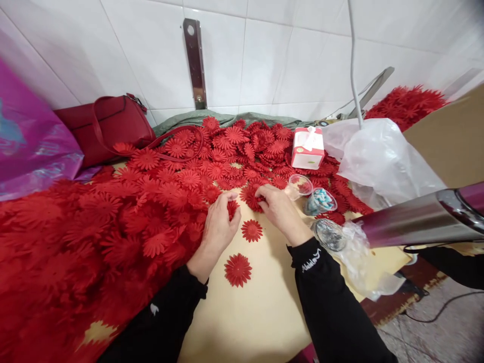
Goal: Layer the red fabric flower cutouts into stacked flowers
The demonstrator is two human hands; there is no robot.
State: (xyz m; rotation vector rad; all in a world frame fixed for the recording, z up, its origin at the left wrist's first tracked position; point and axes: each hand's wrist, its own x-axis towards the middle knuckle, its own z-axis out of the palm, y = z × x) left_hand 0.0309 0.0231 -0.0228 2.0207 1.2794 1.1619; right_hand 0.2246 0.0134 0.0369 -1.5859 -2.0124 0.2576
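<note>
Both hands are closed on red fabric flowers at mid-frame: the left hand [218,224] pinches a small flower [233,206], and the right hand [278,209] grips a fuller one [252,196] at the pile's edge, seemingly so pieces can be joined. Two loose flowers [251,230] lie below on the bare bench [260,312], where room is open. Small cups [298,185] are set within reach at the right.

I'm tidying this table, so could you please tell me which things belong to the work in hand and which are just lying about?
In use: left hand, right hand, red flowers, two cups.
Lying about: handbag, tissue box, clear bag.
</note>
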